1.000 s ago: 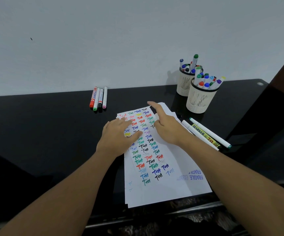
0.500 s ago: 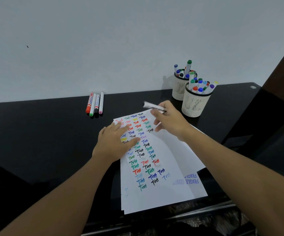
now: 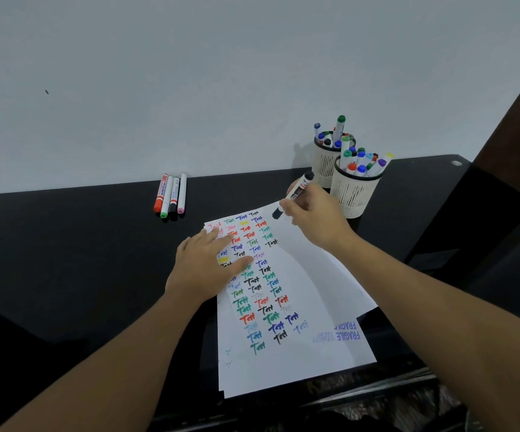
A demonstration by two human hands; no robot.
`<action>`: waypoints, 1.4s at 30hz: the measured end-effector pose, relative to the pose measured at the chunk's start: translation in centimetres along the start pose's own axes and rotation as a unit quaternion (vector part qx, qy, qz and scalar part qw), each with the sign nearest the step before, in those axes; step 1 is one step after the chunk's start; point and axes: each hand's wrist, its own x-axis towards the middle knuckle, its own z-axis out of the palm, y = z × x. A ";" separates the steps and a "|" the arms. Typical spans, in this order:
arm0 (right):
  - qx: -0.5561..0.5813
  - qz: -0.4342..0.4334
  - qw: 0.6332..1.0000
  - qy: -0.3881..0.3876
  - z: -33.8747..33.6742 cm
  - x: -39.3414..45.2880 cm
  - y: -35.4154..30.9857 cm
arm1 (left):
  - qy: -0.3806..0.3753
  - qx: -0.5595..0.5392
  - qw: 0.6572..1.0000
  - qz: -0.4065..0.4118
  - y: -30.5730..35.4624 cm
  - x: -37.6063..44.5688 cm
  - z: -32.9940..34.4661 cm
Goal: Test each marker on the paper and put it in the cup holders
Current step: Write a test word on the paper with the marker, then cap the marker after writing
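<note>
Black table (image 3: 81,260), marker (image 3: 293,194) between right fingers (image 3: 290,207)

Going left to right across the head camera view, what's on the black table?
Four loose markers → left hand flat on the test paper → black marker in the right hand → nearer cup holder.

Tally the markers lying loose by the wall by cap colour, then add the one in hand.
Row by the wall:
Red cap: 1
Green cap: 1
Black cap: 1
Pink cap: 1
Black marker held by the right hand: 1
Total: 5
</note>
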 end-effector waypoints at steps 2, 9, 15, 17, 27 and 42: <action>0.005 -0.023 1.000 0.019 -0.6 0.5 -0.1 | 0.003 -0.001 1.000 0.002 -0.1 0.0 0.1; 0.014 -0.071 0.990 0.119 -5.9 3.5 -2.8 | -0.002 0.004 1.000 0.004 0.1 -0.1 -0.1; -0.029 -0.086 0.980 0.179 -10.4 7.8 -2.4 | -0.010 0.003 1.000 0.002 0.2 -0.1 -0.3; -0.052 -0.085 0.977 0.187 -11.2 9.0 -1.8 | -0.010 0.002 1.000 -0.001 0.1 -0.1 -0.3; -0.163 -0.030 0.971 0.172 -11.6 13.2 -0.5 | -0.008 0.012 1.000 -0.002 0.0 0.2 -0.2; -0.144 -0.013 0.975 0.167 -11.1 14.5 1.3 | -0.015 0.012 1.000 -0.005 0.0 0.3 -0.2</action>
